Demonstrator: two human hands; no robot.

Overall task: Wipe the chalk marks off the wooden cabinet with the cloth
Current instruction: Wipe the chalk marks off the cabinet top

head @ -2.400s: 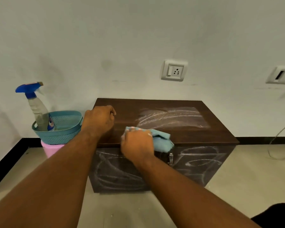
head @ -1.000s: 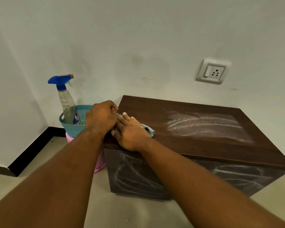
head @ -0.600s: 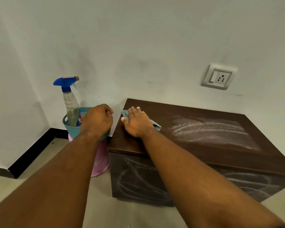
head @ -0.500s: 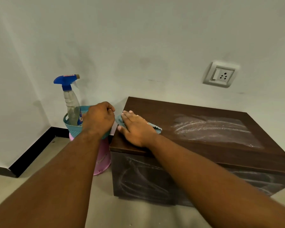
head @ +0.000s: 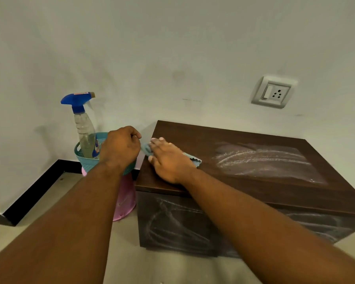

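Observation:
A dark wooden cabinet (head: 244, 181) stands against the wall. White chalk marks (head: 262, 158) cover the right half of its top, and more chalk scribbles (head: 172, 220) show on its front. My right hand (head: 168, 160) lies flat on a light blue cloth (head: 195, 158), pressing it onto the top's left edge; most of the cloth is hidden under the palm. My left hand (head: 121, 148) hovers just left of the cabinet with its fingers curled, at the cloth's corner; whether it pinches the cloth is unclear.
A teal basket (head: 82, 156) holding a spray bottle (head: 84, 128) with a blue trigger sits on an upturned pink bucket (head: 125, 201) left of the cabinet. A wall socket (head: 274, 92) is above the cabinet. Beige floor lies in front.
My right hand slid the cloth from the front middle of the top to its left edge. My left hand came off the cabinet top to just beside it. The view shifted left.

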